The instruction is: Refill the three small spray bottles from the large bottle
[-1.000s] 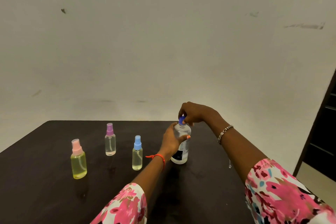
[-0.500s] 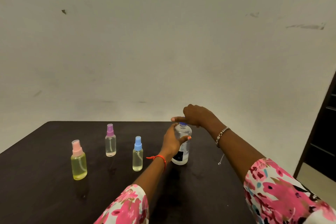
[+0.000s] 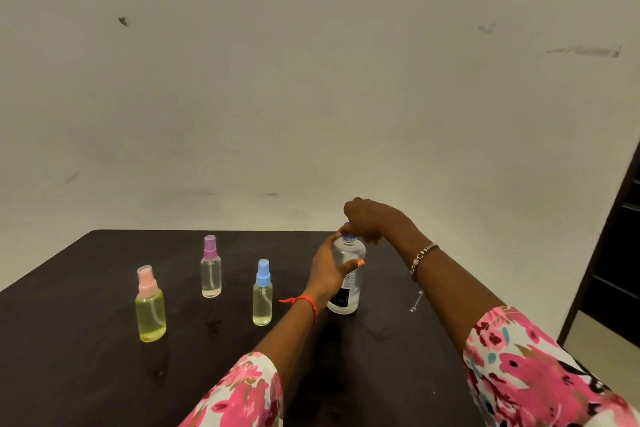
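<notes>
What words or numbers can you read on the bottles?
None can be read.
Big bottle: its dark label has small pale marks, too blurred to read; the left hand hides part of it.
The three spray bottles, pink, purple and blue: no labels visible.

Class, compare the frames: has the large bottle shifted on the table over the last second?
No. The large bottle stands upright in the same spot right of the blue-capped spray bottle, gripped by the left hand.
</notes>
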Available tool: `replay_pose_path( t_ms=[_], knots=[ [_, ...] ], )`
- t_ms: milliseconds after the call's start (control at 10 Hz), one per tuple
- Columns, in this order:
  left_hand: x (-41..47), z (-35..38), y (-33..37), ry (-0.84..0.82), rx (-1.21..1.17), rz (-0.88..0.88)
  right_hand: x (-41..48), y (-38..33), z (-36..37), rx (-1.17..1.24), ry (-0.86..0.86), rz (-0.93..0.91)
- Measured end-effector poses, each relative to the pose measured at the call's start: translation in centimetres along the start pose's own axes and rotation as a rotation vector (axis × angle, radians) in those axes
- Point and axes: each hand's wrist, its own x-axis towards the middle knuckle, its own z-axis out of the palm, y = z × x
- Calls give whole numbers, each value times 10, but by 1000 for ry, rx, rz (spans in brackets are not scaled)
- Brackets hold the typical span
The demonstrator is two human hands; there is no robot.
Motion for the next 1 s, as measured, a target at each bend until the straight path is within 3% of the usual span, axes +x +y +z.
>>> replay_pose_path(
  t_ms=[100, 300, 500, 800, 1000],
  knots=[
    [0, -2, 0, -3, 26, 10, 1, -2, 11, -82, 84, 24],
    [2, 0, -1, -4, 40, -29, 1, 13, 5, 79, 114, 101],
    [0, 0, 1, -10, 40, -34, 4, 13, 3, 218, -21, -5],
    [0, -1, 2, -25, 2, -46, 0, 6, 9, 137, 57, 16],
    [-7, -9, 11, -162, 77, -37, -10, 0, 7, 102, 28, 51]
  ],
)
